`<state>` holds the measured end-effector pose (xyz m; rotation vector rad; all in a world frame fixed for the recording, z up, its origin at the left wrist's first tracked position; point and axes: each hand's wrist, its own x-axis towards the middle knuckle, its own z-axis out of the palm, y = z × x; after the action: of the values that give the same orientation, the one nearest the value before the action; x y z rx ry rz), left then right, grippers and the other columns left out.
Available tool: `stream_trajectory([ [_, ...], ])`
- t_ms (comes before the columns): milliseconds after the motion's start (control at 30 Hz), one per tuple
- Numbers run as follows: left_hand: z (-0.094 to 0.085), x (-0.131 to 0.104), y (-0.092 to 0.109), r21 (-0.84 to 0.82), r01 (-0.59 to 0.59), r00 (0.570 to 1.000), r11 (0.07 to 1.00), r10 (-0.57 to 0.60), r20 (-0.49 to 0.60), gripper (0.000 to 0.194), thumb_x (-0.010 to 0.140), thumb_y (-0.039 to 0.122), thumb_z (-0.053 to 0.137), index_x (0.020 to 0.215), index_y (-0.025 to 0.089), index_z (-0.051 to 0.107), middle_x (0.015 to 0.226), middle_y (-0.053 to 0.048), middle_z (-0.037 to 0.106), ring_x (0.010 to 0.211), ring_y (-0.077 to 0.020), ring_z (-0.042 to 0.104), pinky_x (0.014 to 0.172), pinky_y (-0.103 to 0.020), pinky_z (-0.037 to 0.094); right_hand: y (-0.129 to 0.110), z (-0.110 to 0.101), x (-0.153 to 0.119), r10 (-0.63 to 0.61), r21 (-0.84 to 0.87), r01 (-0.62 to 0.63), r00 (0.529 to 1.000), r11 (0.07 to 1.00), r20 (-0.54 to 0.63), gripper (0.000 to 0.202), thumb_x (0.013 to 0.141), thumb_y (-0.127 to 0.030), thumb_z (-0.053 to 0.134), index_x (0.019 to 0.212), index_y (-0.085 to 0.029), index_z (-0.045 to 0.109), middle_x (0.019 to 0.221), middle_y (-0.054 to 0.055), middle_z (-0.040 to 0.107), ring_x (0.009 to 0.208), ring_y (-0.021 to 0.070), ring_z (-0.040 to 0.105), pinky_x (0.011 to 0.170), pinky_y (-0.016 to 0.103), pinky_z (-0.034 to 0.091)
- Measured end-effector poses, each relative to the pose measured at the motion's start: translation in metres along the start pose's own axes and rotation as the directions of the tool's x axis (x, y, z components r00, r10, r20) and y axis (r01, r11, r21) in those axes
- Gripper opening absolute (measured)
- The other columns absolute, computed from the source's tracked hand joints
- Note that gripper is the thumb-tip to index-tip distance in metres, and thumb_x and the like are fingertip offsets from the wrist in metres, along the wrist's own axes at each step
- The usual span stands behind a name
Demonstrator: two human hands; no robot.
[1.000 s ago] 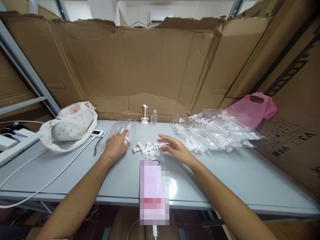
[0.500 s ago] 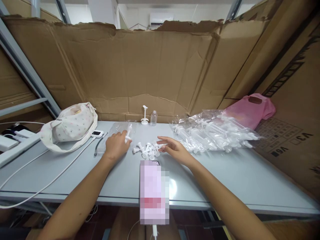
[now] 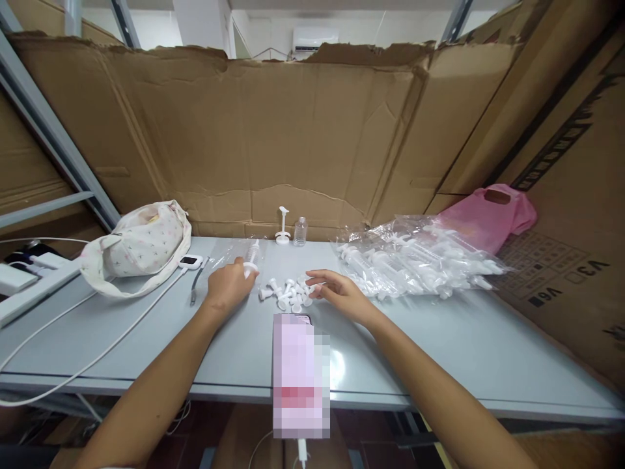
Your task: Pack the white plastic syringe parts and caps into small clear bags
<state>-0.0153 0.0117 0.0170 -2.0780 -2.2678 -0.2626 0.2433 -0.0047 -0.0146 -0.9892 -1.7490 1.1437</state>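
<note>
My left hand point(image 3: 228, 284) is closed around a syringe-like plastic piece point(image 3: 252, 255), with its clear barrel pointing up and away and a white flange by the fingers. A thin clear plastic bag point(image 3: 227, 249) lies behind that hand. Just right of it is a loose pile of small white plastic parts point(image 3: 289, 290) with round flat ends. My right hand point(image 3: 339, 293) hovers at the pile's right edge, fingers apart and curved; whether the fingertips touch a part I cannot tell. At the back stand a white stemmed part on a round base point(image 3: 282, 236) and a small clear bottle point(image 3: 300, 232).
Clear bags of white syringe-like pieces point(image 3: 405, 260) lie to the right, before a pink plastic bag point(image 3: 505, 212). A phone point(image 3: 300, 371) overhangs the table's front edge. A cloth bag point(image 3: 139, 244), white cable point(image 3: 141, 332) and small white device point(image 3: 190, 261) occupy the left. Cardboard point(image 3: 303, 137) walls the back.
The syringe-like piece has shifted in my left hand, and more of its barrel and flange shows. The clear bag beside that hand has moved slightly. My right hand is nearly still.
</note>
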Motion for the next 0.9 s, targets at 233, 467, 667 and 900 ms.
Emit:
stream_trajectory([
  [233,-0.010,-0.011,0.003,-0.348,-0.158,0.977,0.924,0.094,-0.192,0.054,0.083,0.056,0.044,0.126,0.024,0.050,0.089,-0.005,0.070,0.077,-0.0236,0.064,0.065,-0.031,0.044,0.000,0.001,-0.001,-0.046,0.026,0.048,0.998,0.999,-0.044,0.043,0.086,-0.033,0.055,0.128,-0.029,0.048,0.111,0.008,0.062,0.084,0.0182,0.067,0.085,0.043,0.050],
  [467,-0.010,-0.040,0.036,-0.533,-0.528,0.832,0.661,0.529,-0.169,0.051,0.078,0.048,0.058,0.124,0.025,0.052,0.101,-0.003,0.070,0.087,-0.0203,0.063,0.079,-0.032,0.046,-0.015,0.011,-0.003,-0.073,0.372,0.080,0.997,0.925,-0.035,0.094,0.080,-0.041,0.064,0.145,-0.043,-0.004,0.133,0.010,0.046,0.092,0.0184,0.065,0.083,0.042,0.052],
  [667,-0.014,-0.029,0.031,-0.421,-0.633,0.732,0.650,0.679,-0.052,0.048,0.093,0.046,0.031,0.134,0.027,0.045,0.138,-0.003,0.051,0.125,-0.0208,0.047,0.104,-0.037,0.035,-0.019,0.012,-0.003,0.013,0.412,0.073,0.979,0.908,-0.201,0.093,0.072,-0.029,0.070,0.145,-0.039,0.014,0.106,0.005,0.057,0.087,0.0173,0.060,0.076,0.035,0.052],
  [900,-0.001,0.047,-0.039,-0.001,-0.252,0.964,0.968,0.251,0.089,0.056,0.093,0.035,0.025,0.144,0.014,0.030,0.154,-0.011,0.020,0.143,-0.0280,0.014,0.113,-0.046,0.014,-0.019,0.001,-0.001,0.140,0.530,0.019,0.956,0.848,-0.259,0.087,0.071,-0.022,0.060,0.144,-0.042,0.016,0.076,-0.005,0.058,0.065,0.0124,0.056,0.067,0.028,0.047],
])
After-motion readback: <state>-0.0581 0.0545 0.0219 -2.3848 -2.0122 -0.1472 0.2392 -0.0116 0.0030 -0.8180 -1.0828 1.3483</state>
